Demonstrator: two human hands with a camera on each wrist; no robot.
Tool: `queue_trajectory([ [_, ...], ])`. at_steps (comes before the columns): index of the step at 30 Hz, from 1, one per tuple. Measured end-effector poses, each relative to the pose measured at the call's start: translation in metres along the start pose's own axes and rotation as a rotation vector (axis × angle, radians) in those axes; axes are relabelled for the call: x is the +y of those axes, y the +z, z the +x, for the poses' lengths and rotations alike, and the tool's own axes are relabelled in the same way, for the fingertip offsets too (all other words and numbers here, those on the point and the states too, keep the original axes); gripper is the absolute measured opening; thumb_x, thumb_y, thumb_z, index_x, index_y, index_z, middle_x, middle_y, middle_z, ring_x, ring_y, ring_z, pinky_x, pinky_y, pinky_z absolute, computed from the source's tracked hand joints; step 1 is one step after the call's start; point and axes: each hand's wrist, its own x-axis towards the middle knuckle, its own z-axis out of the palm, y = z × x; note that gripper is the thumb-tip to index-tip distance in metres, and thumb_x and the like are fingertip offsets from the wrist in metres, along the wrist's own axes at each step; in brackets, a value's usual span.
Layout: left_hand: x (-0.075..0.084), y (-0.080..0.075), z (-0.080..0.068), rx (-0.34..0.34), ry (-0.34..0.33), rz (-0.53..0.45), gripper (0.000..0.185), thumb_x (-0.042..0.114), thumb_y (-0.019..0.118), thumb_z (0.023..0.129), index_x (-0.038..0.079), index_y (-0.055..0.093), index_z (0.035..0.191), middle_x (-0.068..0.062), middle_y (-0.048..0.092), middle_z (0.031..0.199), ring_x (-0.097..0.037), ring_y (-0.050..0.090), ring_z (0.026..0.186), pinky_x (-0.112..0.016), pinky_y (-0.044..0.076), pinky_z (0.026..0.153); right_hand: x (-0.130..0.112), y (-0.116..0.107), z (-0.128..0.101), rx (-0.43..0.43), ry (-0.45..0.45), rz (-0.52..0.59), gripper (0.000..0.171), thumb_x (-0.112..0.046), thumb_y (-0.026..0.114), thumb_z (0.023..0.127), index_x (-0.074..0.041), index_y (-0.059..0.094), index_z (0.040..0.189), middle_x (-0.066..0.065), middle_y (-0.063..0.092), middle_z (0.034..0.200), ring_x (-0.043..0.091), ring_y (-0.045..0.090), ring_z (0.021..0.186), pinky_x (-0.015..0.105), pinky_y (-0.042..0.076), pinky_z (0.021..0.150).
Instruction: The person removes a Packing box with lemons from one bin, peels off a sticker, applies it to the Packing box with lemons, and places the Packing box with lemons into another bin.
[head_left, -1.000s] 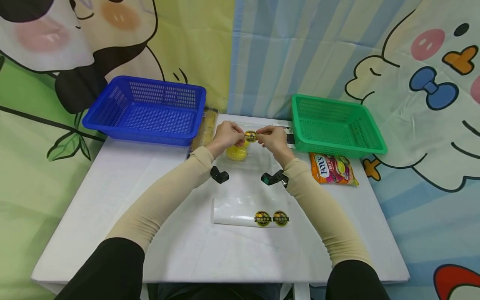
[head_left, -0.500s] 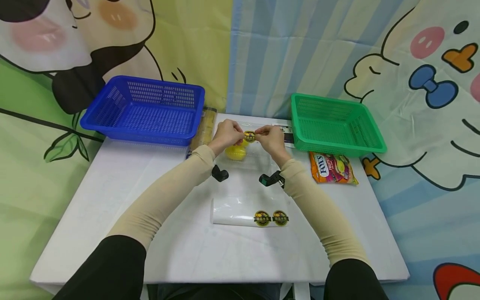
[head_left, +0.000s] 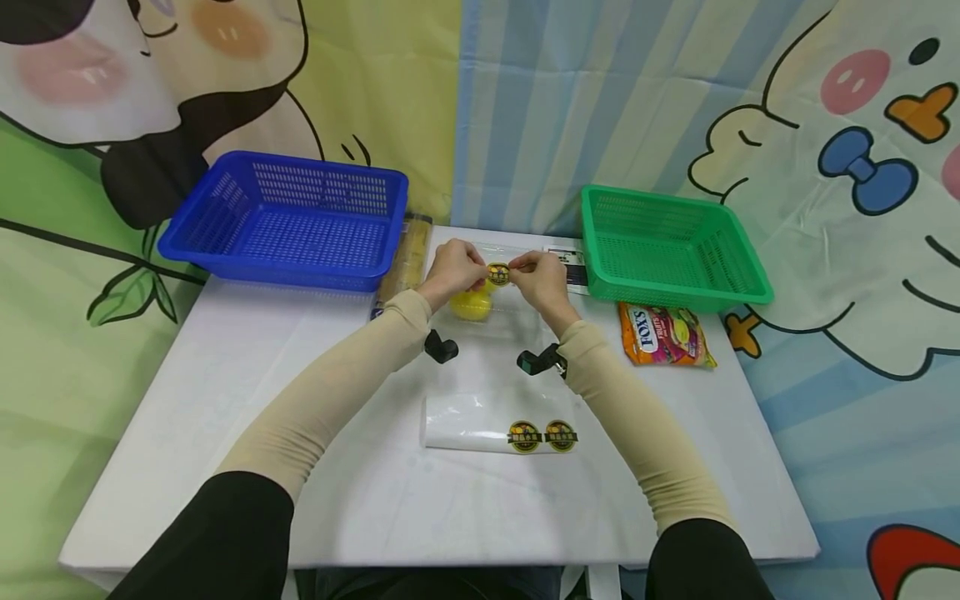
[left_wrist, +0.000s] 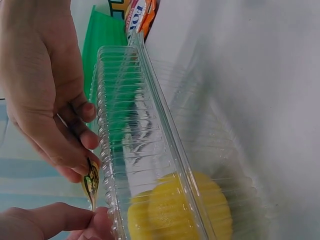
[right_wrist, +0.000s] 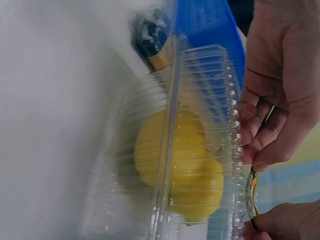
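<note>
Both the left hand (head_left: 452,268) and right hand (head_left: 542,275) pinch a thin, floppy round sticker (head_left: 498,273) by its edges, above the clear clamshell box (right_wrist: 200,150) at the counter's (head_left: 225,400) far middle; it likely sticks readily and creases.

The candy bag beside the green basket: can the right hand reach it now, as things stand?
Probably not at once. The candy bag lies uncovered on the table, near the right forearm, but the right hand and left hand both pinch a round sticker over the clear box.
</note>
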Motion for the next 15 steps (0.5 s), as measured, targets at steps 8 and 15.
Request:
queue_trajectory([
  [8, 0.0011, 0.0012, 0.0004, 0.002, 0.002, 0.044, 0.007, 0.009, 0.071, 0.094, 0.004, 0.074, 0.090, -0.015, 0.076, 0.084, -0.028, 0.074, 0.076, -0.029, 0.058, 0.062, 0.0012, 0.0023, -0.0028, -0.014, -0.126, -0.074, 0.017, -0.007, 0.068, 0.096, -0.003, 0.077, 0.110, 0.015, 0.077, 0.104, 0.028, 0.072, 0.093, 0.039, 0.060, 0.080],
  [15, 0.0027, 0.0028, -0.0008, 0.009, -0.003, 0.073, 0.008, 0.008, 0.069, 0.094, 0.004, 0.075, 0.089, -0.016, 0.077, 0.085, -0.028, 0.073, 0.077, -0.025, 0.054, 0.059, 0.0035, 0.0050, -0.0017, 0.000, -0.154, -0.121, 0.016, -0.007, 0.066, 0.097, -0.004, 0.076, 0.109, 0.013, 0.078, 0.102, 0.026, 0.072, 0.090, 0.037, 0.060, 0.078],
])
